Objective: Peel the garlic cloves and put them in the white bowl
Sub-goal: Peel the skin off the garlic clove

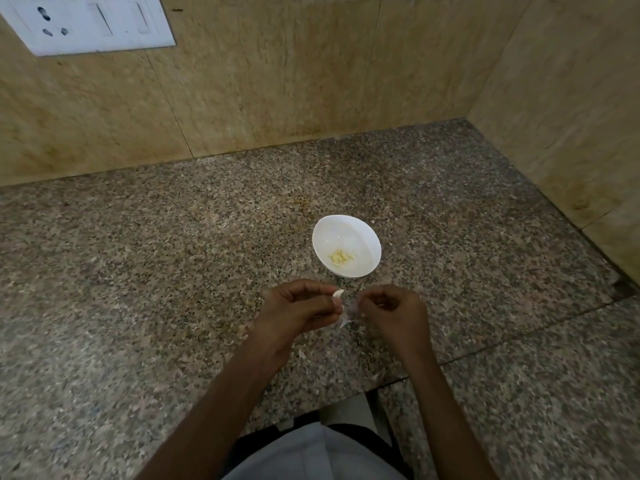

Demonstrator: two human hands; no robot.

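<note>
A white bowl stands on the speckled granite counter, with several peeled, pale yellow garlic cloves in its bottom. Just in front of it, my left hand pinches a white garlic clove between thumb and fingertips. My right hand is close beside it, its curled fingers pinching a thin, translucent strip of garlic skin that hangs down between the two hands.
Small flakes of garlic skin lie on the counter under my hands. Beige stone walls close the counter off at the back and right. A white switch plate is on the wall at top left. The counter's front edge is near my body.
</note>
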